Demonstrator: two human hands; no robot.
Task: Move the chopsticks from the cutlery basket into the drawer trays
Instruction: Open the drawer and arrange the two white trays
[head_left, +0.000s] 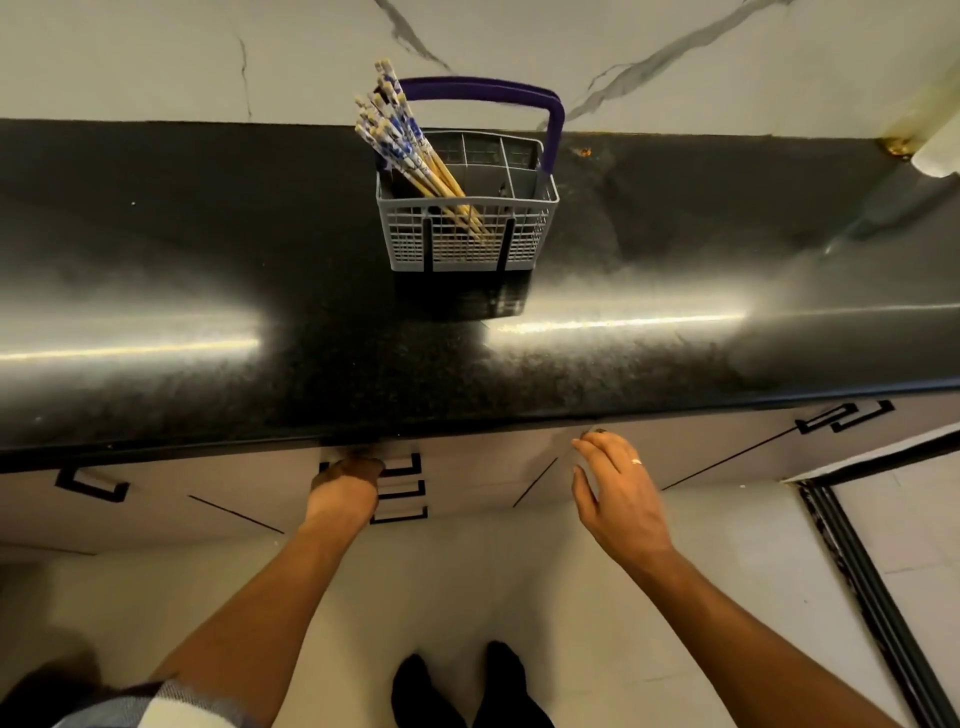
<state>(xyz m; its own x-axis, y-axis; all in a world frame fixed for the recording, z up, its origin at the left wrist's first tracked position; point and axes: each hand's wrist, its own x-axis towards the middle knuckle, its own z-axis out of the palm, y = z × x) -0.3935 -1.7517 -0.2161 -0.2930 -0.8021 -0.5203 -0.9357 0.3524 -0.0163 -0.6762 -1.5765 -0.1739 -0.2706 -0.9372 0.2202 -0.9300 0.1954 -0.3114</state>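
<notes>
chopsticks (402, 140) stand in the cutlery basket (467, 234) near the counter's back edge, left hand (345, 491) grasping the top drawer handle (402, 464), right hand (618, 493) released; risk: grip slipping off the handle.

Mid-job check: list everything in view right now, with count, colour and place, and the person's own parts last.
chopsticks: one bundle, pale wood with blue-and-white tops, leaning left in the basket's left compartment.
cutlery basket: one, grey with purple handle, on the countertop.
countertop: one, glossy black, below the marble wall.
drawer handles: three, black, stacked under the counter edge.
feet: two, in black, on the pale floor.
left hand: grips the top drawer handle.
right hand: open, ring on one finger, near the cabinet front.
</notes>
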